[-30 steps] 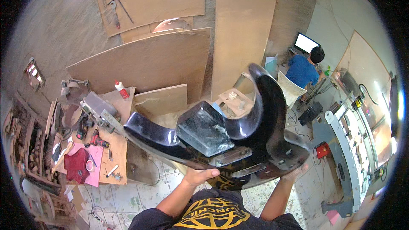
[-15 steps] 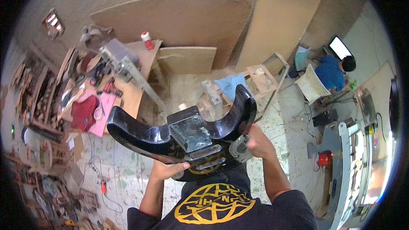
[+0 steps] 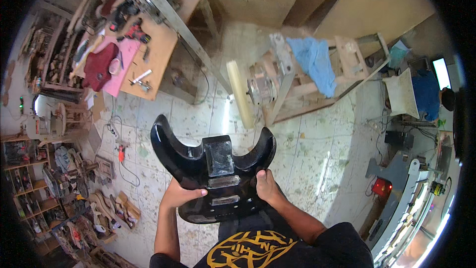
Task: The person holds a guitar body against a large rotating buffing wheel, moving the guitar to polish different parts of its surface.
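Guitar body (image 3: 213,168), glossy black, with two pointed horns and no neck fitted, is held flat in front of the person's waist, above a tiled, paint-spattered workshop floor (image 3: 307,154). Its face points up at the camera, showing a rectangular neck pocket between the horns and two pale pickup slots below it. The left hand (image 3: 181,194) grips the lower left edge, thumb lying across the top face and fingers curled out of sight underneath. The right hand (image 3: 266,187) grips the right waist of the body in the same way, thumb on top, fingers wrapped around the edge.

A second ago the body was raised close to the camera and steeply tilted, filling much of the view; half a second ago it was lower but tipped. Now it sits level and further down (the horns point away from the person), so the top face can be looked over plainly.

Ahead stand a wooden frame stand (image 3: 302,84) draped with a blue cloth (image 3: 315,62), and to the left a cluttered workbench (image 3: 148,54) carrying a dark red guitar body (image 3: 99,67) on pink paper. Another person sits at a lit screen on the far right.
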Available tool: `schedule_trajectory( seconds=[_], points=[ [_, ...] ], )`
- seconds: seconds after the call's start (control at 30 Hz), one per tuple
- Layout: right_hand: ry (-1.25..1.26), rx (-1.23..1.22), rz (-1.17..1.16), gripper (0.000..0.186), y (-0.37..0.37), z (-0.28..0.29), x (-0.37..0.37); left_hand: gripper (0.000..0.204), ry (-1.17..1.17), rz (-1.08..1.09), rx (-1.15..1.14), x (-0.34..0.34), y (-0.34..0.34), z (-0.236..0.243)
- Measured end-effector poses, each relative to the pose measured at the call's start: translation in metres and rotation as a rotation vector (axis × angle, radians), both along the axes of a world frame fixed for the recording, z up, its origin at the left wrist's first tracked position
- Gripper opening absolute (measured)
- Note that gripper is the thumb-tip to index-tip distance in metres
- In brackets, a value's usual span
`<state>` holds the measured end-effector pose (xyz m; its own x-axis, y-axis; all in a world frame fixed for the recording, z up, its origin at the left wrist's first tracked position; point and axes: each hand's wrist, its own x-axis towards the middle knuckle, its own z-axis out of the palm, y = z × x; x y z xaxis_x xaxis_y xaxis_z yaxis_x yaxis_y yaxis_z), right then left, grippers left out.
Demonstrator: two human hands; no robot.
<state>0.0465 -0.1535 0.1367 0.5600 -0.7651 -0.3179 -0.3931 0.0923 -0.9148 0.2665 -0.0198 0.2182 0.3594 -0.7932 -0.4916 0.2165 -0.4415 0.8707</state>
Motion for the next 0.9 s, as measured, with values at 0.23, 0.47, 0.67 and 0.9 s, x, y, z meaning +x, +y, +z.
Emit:
schedule_trajectory(
  seconds=[0.23,0.47,0.67,0.9],
  points=[
    [0.168,0.084,-0.100,0.067,0.003,-0.086,-0.024,0.073,0.029,-0.020,0.043,-0.010,-0.015,-0.132],
    [0.390,0.288,0.040,0.059,-0.039,-0.103,-0.019,0.067,0.247,0.056,0.101,-0.014,-0.036,-0.186],
    [0.313,0.214,0.019,0.056,-0.052,-0.105,0.000,0.066,0.309,0.164,0.053,-0.012,-0.041,-0.202],
    [0.491,0.256,0.064,0.055,-0.078,-0.110,0.003,0.064,0.357,0.203,0.045,-0.019,-0.050,-0.223]
  ],
)
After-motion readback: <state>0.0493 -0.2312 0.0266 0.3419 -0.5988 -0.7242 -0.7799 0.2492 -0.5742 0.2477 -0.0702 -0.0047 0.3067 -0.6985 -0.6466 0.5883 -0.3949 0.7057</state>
